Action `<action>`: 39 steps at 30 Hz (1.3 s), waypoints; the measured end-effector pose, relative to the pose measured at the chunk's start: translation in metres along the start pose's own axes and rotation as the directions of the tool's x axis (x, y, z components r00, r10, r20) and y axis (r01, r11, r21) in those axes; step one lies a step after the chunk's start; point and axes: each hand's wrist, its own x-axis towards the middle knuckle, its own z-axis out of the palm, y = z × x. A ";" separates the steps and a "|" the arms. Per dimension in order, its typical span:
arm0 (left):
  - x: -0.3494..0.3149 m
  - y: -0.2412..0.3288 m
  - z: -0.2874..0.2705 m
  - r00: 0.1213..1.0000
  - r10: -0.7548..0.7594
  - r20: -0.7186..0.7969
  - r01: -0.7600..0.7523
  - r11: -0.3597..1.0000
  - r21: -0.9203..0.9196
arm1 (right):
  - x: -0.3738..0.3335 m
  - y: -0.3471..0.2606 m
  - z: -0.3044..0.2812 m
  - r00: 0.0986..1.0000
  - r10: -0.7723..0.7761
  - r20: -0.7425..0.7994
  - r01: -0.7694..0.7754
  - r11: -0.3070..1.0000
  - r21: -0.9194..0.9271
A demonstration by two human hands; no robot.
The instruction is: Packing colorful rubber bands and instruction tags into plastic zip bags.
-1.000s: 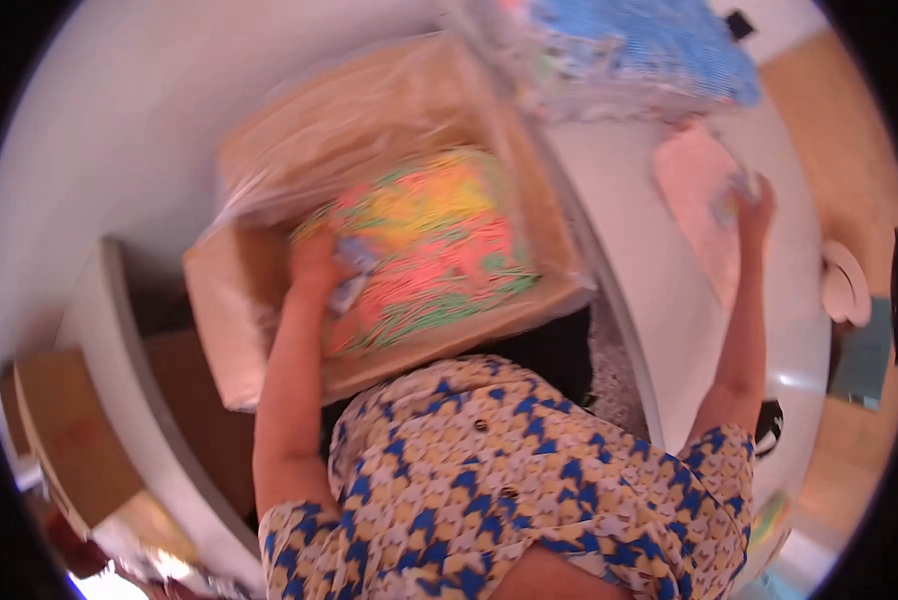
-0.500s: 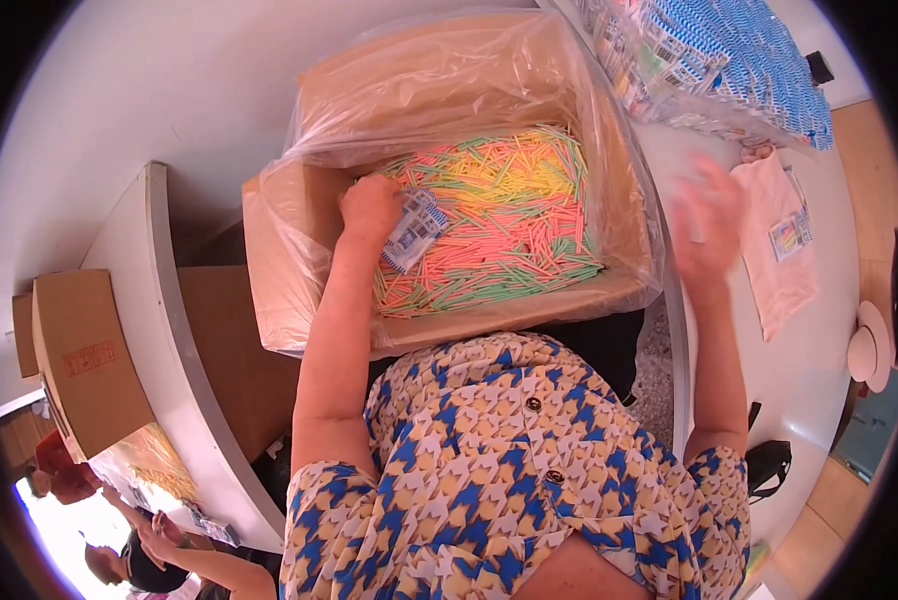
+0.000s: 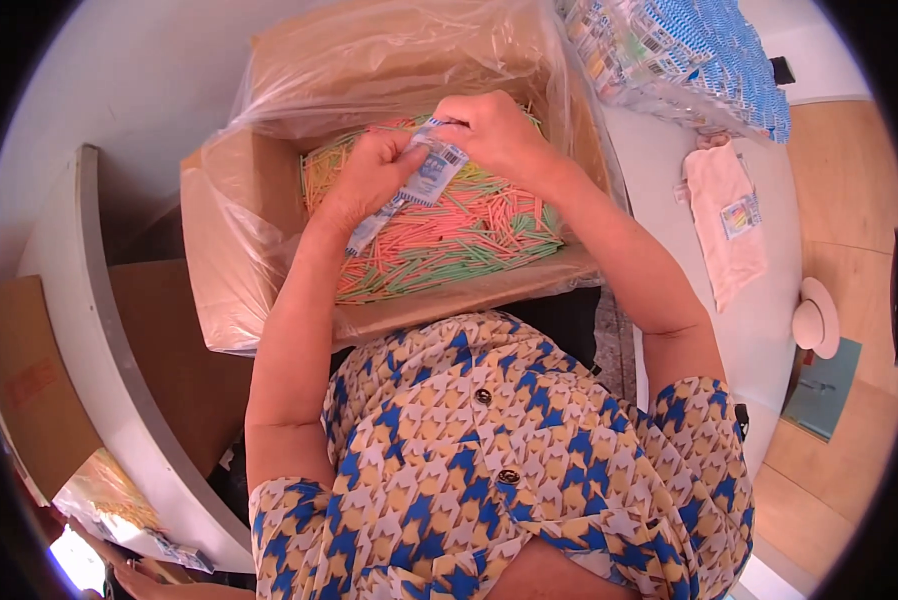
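Small clear packets with blue-and-white printed edges are in my left hand (image 3: 374, 178), whose fingers are closed around them. The upper packet (image 3: 439, 172) slants up toward my right hand (image 3: 494, 137), which pinches its top end. Another packet (image 3: 374, 230) sticks out below my left hand. Both hands are above a cardboard box (image 3: 224, 235) lined with a clear plastic bag. Inside it lie many thin sticks (image 3: 469, 235) in pink, green and yellow. What my right fingertips hold beyond the packet's edge is hidden.
To the right on a white table are a clear bag (image 3: 689, 70) of blue-and-white packets and a pink cloth (image 3: 717, 245) with a filled packet (image 3: 741, 216) on it. At left stand a curved white partition (image 3: 134, 375) and a cardboard box (image 3: 29, 370). Another person's hand (image 3: 144, 580) shows lower left.
My right hand has come from over the table at right to the packet above the box. My left hand has lifted slightly with the packets. The view has shifted, so the scene sits further left.
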 end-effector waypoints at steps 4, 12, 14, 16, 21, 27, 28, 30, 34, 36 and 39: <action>0.008 -0.015 -0.002 0.985 0.154 -0.083 -0.147 0.985 0.090 | -0.027 0.019 -0.019 0.955 0.253 0.154 -0.239 0.965 -0.106; 0.015 -0.004 0.001 0.938 0.174 -0.299 -0.170 0.985 0.042 | -0.105 0.065 -0.013 0.818 0.464 0.339 -0.149 0.742 -0.654; 0.014 0.004 -0.001 0.918 0.169 -0.360 -0.158 0.986 0.060 | -0.093 0.054 -0.018 0.878 0.442 0.183 -0.236 0.733 -0.638; 0.013 0.011 -0.004 0.892 0.166 -0.421 -0.145 0.986 0.082 | -0.082 0.064 -0.013 0.923 0.362 0.129 -0.204 0.745 -0.635; 0.010 0.025 -0.008 0.767 0.110 -0.632 -0.341 0.904 -0.256 | -0.048 0.083 0.002 0.969 0.236 0.071 -0.136 0.752 -0.645; 0.009 0.024 -0.016 0.725 0.110 -0.680 -0.366 0.898 -0.245 | -0.039 0.058 0.016 0.947 0.048 0.318 0.112 0.877 -0.467; 0.009 0.022 -0.018 0.721 0.101 -0.685 -0.355 0.903 -0.241 | -0.041 0.044 0.022 0.919 0.052 0.390 0.126 0.899 -0.419; 0.011 0.021 -0.017 0.733 0.105 -0.673 -0.342 0.911 -0.231 | -0.046 0.026 0.034 0.888 0.054 0.458 0.132 0.921 -0.365; 0.015 0.019 -0.013 0.728 0.108 -0.676 -0.341 0.914 -0.221 | -0.052 0.020 0.054 0.851 0.072 0.521 0.287 0.767 -0.574; 0.015 0.016 -0.014 0.725 0.137 -0.675 -0.352 0.916 -0.193 | -0.055 0.022 0.058 0.851 0.122 0.510 0.282 0.713 -0.642; 0.016 0.017 -0.013 0.735 0.137 -0.664 -0.341 0.921 -0.187 | -0.062 0.028 0.062 0.865 0.133 0.483 0.254 0.714 -0.652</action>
